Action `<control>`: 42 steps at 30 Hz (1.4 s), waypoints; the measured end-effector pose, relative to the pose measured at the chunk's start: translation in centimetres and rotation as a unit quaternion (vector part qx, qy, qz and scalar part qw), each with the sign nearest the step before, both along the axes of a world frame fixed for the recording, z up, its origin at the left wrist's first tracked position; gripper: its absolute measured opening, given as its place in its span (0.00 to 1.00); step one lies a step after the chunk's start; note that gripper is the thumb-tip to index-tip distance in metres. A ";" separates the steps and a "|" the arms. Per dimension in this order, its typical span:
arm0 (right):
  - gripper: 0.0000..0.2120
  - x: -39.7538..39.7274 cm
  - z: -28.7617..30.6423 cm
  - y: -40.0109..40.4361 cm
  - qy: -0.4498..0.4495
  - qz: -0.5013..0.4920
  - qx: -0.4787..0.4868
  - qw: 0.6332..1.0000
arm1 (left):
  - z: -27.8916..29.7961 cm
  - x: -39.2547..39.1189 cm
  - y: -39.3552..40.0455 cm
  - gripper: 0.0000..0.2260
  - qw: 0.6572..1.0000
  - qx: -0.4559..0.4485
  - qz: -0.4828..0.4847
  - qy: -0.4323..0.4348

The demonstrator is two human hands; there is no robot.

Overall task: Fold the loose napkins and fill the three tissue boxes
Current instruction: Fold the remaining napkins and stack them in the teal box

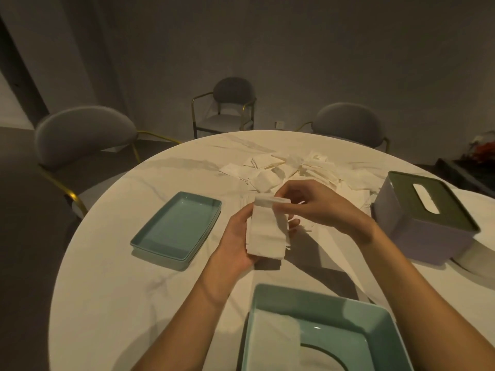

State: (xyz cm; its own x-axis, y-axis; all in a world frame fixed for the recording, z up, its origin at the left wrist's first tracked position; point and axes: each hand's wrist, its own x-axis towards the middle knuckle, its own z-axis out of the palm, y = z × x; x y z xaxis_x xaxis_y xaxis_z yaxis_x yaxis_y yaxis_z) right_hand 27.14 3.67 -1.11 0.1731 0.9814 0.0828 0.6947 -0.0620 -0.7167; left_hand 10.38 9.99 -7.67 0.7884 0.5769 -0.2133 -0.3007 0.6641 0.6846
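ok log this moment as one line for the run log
left hand holds napkin stack | right hand pinches top napkin | loose napkins piled behind | lilac tissue box lidded, right | teal tray left

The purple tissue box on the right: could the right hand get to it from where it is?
Probably yes. The purple tissue box stands beside the right hand with bare table between them, but that hand is pinching the napkin stack.

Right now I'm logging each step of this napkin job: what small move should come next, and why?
Probably press the top fold flat. The left hand cradles a stack of folded napkins while the right hand pinches its upper edge, only half turned over. The open teal box nearby waits for the stack.
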 end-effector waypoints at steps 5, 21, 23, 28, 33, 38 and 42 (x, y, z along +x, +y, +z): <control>0.09 0.0 -0.5 0.1 -0.040 -0.021 0.051 0.998 | 0.2 -0.1 -0.2 0.33 0.999 0.007 -0.044 0.016; 0.35 3.6 -4.8 0.3 -0.078 -0.110 -0.099 0.986 | -0.2 -0.5 1.6 0.12 0.998 -0.061 -0.002 -0.005; 0.29 3.4 -4.6 0.3 -0.060 -0.097 -0.120 0.986 | -0.2 -0.6 1.8 0.12 0.997 -0.067 0.020 -0.029; 0.20 2.9 -3.8 -0.4 -0.037 -0.086 -0.118 0.989 | 0.1 -1.1 1.9 0.13 0.997 -0.038 0.056 -0.027; 0.28 2.9 -3.3 -0.5 -0.049 -0.070 -0.110 0.990 | 0.2 -1.2 1.8 0.14 0.996 -0.030 0.078 -0.024; 0.39 3.1 -3.1 -0.4 -0.092 -0.085 -0.200 0.972 | 0.0 -1.2 2.0 0.12 0.997 -0.037 0.072 -0.009; 0.43 2.7 -2.4 -0.7 -0.147 -0.077 -0.259 0.951 | -0.3 -1.2 2.3 0.13 0.997 -0.039 0.066 0.011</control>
State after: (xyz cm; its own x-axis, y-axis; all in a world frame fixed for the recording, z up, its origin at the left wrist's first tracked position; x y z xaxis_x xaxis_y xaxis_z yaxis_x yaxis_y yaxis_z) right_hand 29.81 2.97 -3.53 0.3627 0.8682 -0.3386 0.8143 -0.4720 -0.3379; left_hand 9.18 12.25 -7.96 0.7016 0.6562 -0.2778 -0.3745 0.6713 0.6396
